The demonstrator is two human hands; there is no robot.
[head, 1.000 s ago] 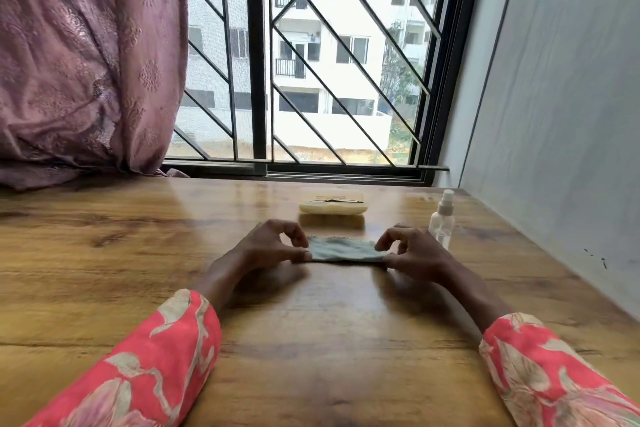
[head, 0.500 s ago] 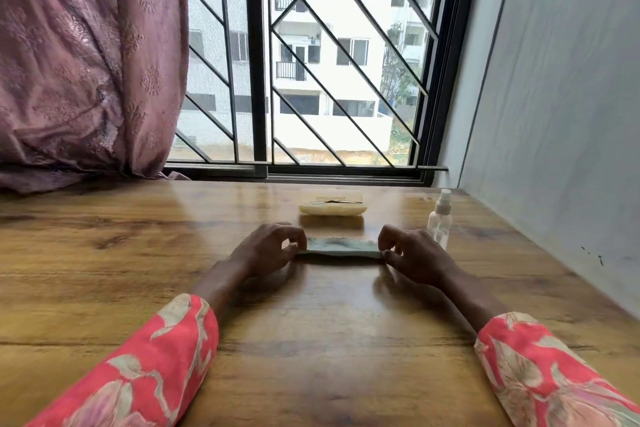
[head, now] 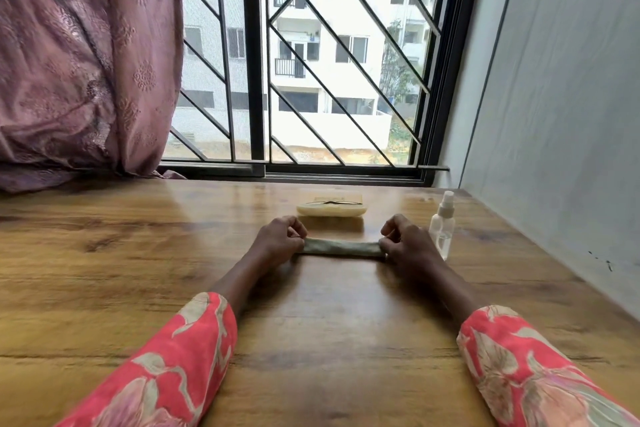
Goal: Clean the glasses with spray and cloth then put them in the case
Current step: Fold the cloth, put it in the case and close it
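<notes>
Both hands, left hand (head: 282, 242) and right hand (head: 403, 243), pinch the folded cloth's (head: 343, 248) ends flat on the tabletop (head: 329, 322); crease evenly, glasses (head: 327, 201) already cased beyond.

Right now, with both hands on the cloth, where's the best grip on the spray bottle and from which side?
Probably the clear body of the spray bottle, below the white nozzle: it stands upright on the wooden table, so wrap it from its left side. The right hand, now pinching the folded cloth, sits beside it; the wall crowds the other side.
</notes>
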